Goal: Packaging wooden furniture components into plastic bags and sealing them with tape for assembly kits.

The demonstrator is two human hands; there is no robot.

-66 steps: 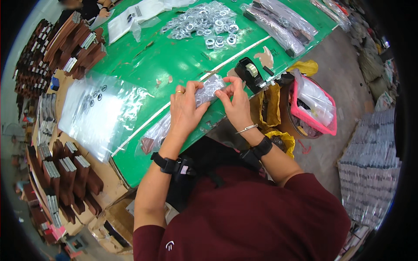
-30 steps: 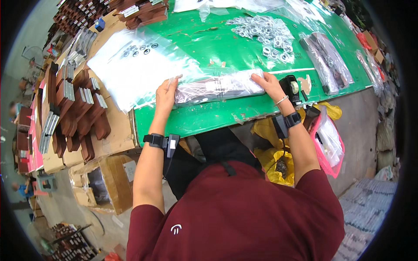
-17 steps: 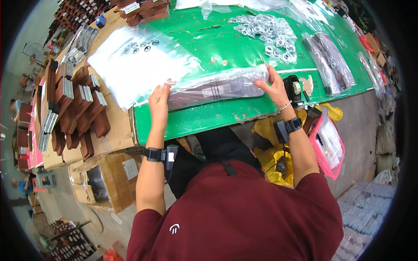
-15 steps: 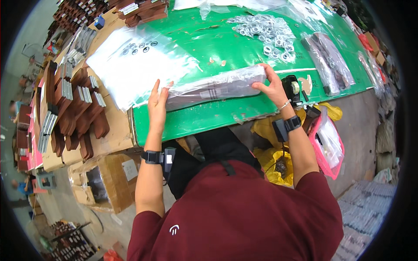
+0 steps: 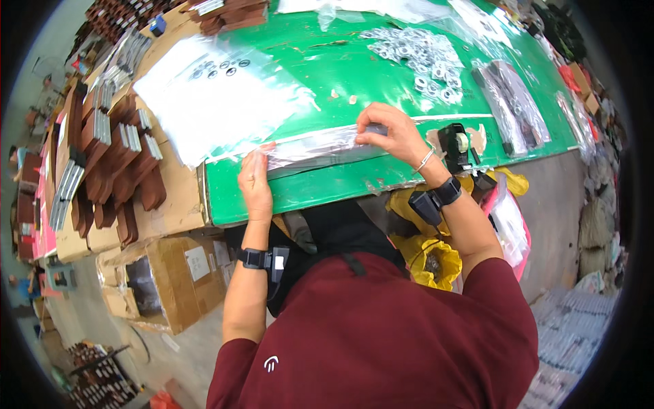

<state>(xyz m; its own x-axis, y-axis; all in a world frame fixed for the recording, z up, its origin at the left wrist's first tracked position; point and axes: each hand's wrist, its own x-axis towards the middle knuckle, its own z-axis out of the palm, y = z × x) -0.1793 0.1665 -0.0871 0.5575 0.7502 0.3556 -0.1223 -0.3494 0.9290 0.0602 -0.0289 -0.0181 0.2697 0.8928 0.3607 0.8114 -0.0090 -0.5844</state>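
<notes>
A long, narrow bundle in clear plastic wrap (image 5: 315, 151) lies along the front of the green tabletop (image 5: 300, 194). What the wrap holds is hard to make out through the glare. My left hand (image 5: 256, 185) is closed at the bundle's left end, fingers bunched against the plastic. At the other end, my right hand (image 5: 395, 136) pinches the wrap between thumb and fingers. Just right of that hand stands a black tape dispenser (image 5: 452, 146) with a roll of clear tape.
Flat clear plastic bags (image 5: 204, 116) lie behind my left hand. Small bagged ring-shaped parts (image 5: 419, 61) are heaped at the back. Wrapped bundles (image 5: 511, 105) lie at right. Brown pieces with metal ends (image 5: 119, 160) are stacked on cardboard at left. A cardboard box (image 5: 163, 283) stands below.
My right hand has moved left and now pinches the wrap. The bundle looks narrower, its plastic drawn in. My left hand has come slightly nearer and its fingers have closed.
</notes>
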